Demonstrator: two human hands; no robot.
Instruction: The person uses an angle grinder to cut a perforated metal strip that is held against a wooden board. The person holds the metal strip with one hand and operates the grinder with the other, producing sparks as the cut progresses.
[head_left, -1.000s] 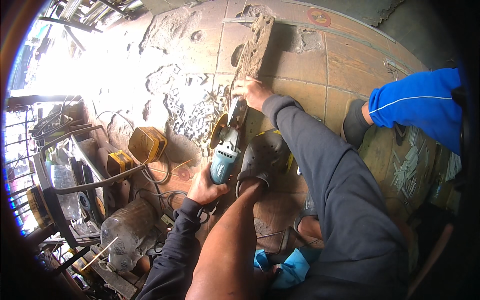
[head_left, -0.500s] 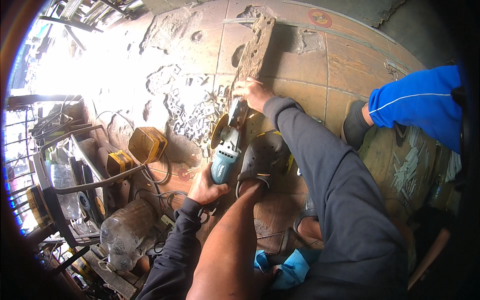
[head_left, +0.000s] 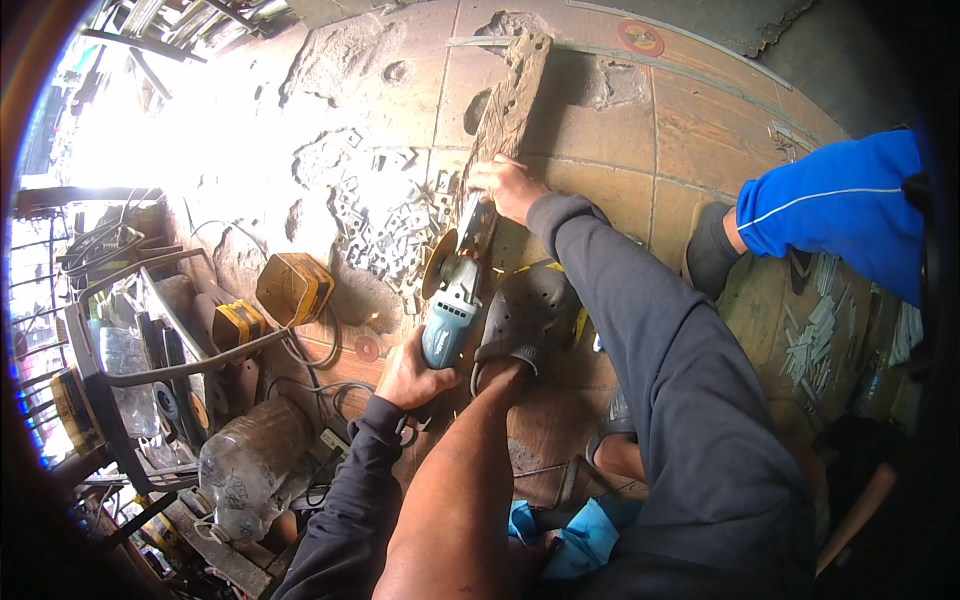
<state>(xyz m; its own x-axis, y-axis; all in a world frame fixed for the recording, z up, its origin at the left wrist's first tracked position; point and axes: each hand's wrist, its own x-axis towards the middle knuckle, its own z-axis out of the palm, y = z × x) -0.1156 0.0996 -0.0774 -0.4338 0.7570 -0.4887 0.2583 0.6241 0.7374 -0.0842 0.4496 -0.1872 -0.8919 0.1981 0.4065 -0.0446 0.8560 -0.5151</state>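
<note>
Head camera: the grinder (head_left: 451, 325) sits just left of the dark shoe (head_left: 527, 313), its long axis running away from the person and leaning slightly right, head at the far end. The left hand (head_left: 408, 374) wraps around the rear of its teal body, fingers closed on it. On the left of the head stands the disc (head_left: 440, 264), seen at a steep slant, its top leaning right.

The right hand (head_left: 508, 188) is beyond the head, fingers bent and tips close together at the metal strip (head_left: 467, 214); whether they pinch it or only press, I cannot tell. From this hand the plank (head_left: 505, 115) stretches away, tilting right toward its far end. A few orange specks show near the grinder. Left of the disc, small metal pieces (head_left: 385, 225) lie scattered.

Farther left, the dark-framed rack (head_left: 200, 367) holds a clear bottle (head_left: 128, 370) and round discs (head_left: 168, 402). Beside it are a yellow tub (head_left: 318, 292) and a smaller yellow tub (head_left: 240, 325); their contents are unclear. Nearer the person lies a clear jug (head_left: 252, 462), its inside hard to read.
</note>
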